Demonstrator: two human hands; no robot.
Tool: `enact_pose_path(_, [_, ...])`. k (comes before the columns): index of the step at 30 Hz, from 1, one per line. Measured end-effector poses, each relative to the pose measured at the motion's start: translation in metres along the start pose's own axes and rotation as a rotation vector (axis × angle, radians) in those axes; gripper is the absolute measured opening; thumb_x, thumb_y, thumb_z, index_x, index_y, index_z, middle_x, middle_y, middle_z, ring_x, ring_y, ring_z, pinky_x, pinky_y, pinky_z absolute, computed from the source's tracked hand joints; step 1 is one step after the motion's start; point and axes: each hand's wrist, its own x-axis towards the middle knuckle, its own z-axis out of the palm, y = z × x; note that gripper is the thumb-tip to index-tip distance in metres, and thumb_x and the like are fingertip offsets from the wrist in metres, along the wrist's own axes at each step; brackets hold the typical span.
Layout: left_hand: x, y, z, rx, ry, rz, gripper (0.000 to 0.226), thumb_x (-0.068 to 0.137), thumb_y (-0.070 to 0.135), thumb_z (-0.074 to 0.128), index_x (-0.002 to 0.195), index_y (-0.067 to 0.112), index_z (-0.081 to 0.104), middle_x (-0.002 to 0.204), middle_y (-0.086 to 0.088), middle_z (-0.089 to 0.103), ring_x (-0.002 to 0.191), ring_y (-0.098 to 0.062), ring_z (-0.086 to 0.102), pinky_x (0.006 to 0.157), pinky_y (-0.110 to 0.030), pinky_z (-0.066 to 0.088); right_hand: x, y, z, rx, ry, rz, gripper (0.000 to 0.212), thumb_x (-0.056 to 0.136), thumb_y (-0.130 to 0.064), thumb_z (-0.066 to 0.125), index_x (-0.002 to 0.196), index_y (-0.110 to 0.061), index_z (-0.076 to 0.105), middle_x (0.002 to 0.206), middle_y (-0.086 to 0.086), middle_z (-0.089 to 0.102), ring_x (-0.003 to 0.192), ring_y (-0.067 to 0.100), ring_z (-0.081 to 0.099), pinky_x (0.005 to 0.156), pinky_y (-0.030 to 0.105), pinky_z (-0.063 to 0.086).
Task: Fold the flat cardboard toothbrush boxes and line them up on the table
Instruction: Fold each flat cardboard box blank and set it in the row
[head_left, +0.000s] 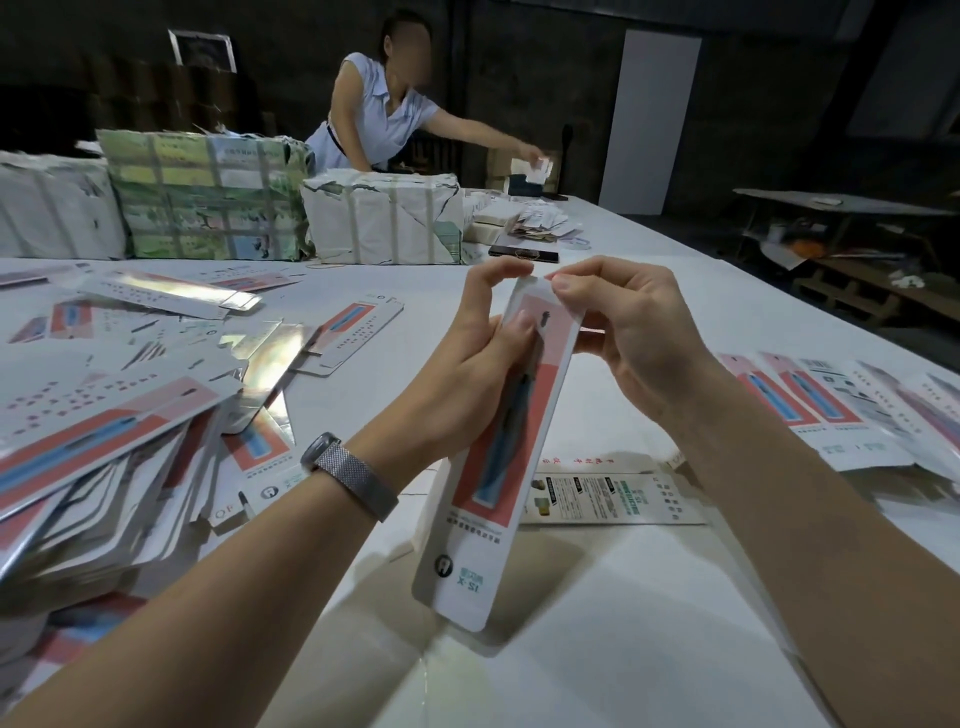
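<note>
I hold one long white and red toothbrush box (511, 467) upright above the white table (597, 597). My left hand (467, 364) grips its upper part, thumb across the printed front. My right hand (628, 327) pinches the flap at the box's top end. A big loose pile of flat boxes (119, 405) lies on the table to the left. A row of boxes (841, 410) lies side by side at the right, and one box (618, 499) lies flat behind the held one.
Several wrapped, taped bundles (208, 202) stand along the far side of the table. A person (384, 114) behind them reaches to the right over small scattered cards (540, 221). A dark shelf (841, 249) stands beyond the table's right edge.
</note>
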Motion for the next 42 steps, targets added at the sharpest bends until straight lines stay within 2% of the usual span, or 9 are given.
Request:
enact_pose_path(5, [0.002,0.001,-0.002,-0.046,0.071,-0.055,0.014,0.109,0.028,0.036,0.122,0.033,0.032,0.077,0.004,0.065,0.064,-0.014,0.062,0.060,-0.025,0.052,-0.004,0.000,0.006,0.023,0.009,-0.019,0.028,0.090,-0.035,0.060,0.093,-0.012,0.075,0.095,0.018,0.073,0.091,0.034,0.069,0.073,0.043,0.060])
enact_pose_path(13, [0.004,-0.002,-0.002,-0.034,0.168,-0.106,0.010,0.108,0.033,0.035,0.114,0.041,0.035,0.071,0.008,0.065,0.059,-0.008,0.062,0.057,-0.022,0.051,-0.006,0.004,0.017,-0.109,0.070,-0.110,0.024,0.100,-0.026,0.054,0.105,-0.012,0.073,0.100,0.021,0.072,0.094,0.038,0.067,0.079,0.057,0.056])
enact_pose_path(17, [0.012,-0.001,0.001,-0.161,0.265,-0.120,0.013,0.108,0.027,0.038,0.111,0.039,0.034,0.076,0.007,0.070,0.065,-0.010,0.065,0.061,-0.028,0.054,-0.004,0.007,0.021,-0.213,0.055,-0.078,0.036,0.100,-0.033,0.054,0.134,-0.024,0.059,0.127,-0.002,0.058,0.114,0.017,0.060,0.097,0.036,0.053])
enact_pose_path(20, [0.015,0.002,0.002,-0.398,0.321,-0.186,0.018,0.108,0.020,0.039,0.113,0.035,0.030,0.092,-0.005,0.071,0.069,-0.011,0.070,0.056,-0.030,0.056,-0.006,0.004,0.024,-0.550,0.003,-0.187,0.058,0.092,-0.045,0.063,0.146,-0.030,0.047,0.120,-0.010,0.044,0.106,-0.001,0.052,0.080,0.010,0.048])
enact_pose_path(26, [0.020,0.008,-0.002,-0.646,0.294,-0.381,0.029,0.106,0.028,0.046,0.132,0.035,0.035,0.110,-0.011,0.068,0.079,-0.018,0.074,0.061,-0.034,0.058,-0.005,-0.001,0.013,-0.997,-0.151,-0.115,0.089,0.083,-0.042,0.072,0.157,-0.031,0.024,0.114,-0.006,0.038,0.100,0.009,0.049,0.077,0.016,0.042])
enact_pose_path(31, [0.014,-0.006,0.000,-0.138,0.082,-0.385,0.043,0.099,0.034,0.060,0.134,0.046,0.037,0.126,0.004,0.059,0.116,-0.008,0.056,0.096,-0.037,0.048,0.011,-0.013,-0.048,-1.124,0.188,0.053,0.075,0.082,-0.041,0.068,0.150,-0.039,0.036,0.114,-0.002,0.048,0.098,0.017,0.052,0.070,0.026,0.043])
enact_pose_path(36, [0.001,-0.024,0.001,0.437,-0.294,-0.434,0.043,0.085,0.045,0.074,0.121,0.046,0.053,0.133,0.011,0.054,0.125,-0.015,0.051,0.098,-0.032,0.043,0.006,0.022,-0.118,-1.349,0.221,0.521,0.039,0.088,-0.030,0.062,0.125,-0.021,0.055,0.121,0.008,0.061,0.091,0.025,0.051,0.076,0.035,0.040])
enact_pose_path(39, [-0.005,-0.030,0.006,0.775,-0.579,-0.453,0.081,0.065,0.065,0.081,0.135,0.047,0.044,0.131,0.018,0.050,0.114,-0.007,0.047,0.093,-0.026,0.038,0.001,0.042,-0.127,-1.376,0.214,0.552,0.032,0.088,-0.026,0.058,0.119,-0.021,0.059,0.110,0.006,0.064,0.079,0.021,0.054,0.074,0.036,0.043])
enact_pose_path(42, [-0.004,-0.032,0.010,0.933,-0.599,-0.393,0.092,0.064,0.067,0.081,0.143,0.040,0.042,0.125,0.017,0.047,0.113,-0.009,0.039,0.098,-0.028,0.037,0.011,0.043,-0.121,-1.400,0.284,0.449,0.045,0.090,-0.032,0.062,0.134,-0.027,0.055,0.133,0.005,0.057,0.112,0.027,0.056,0.094,0.046,0.041])
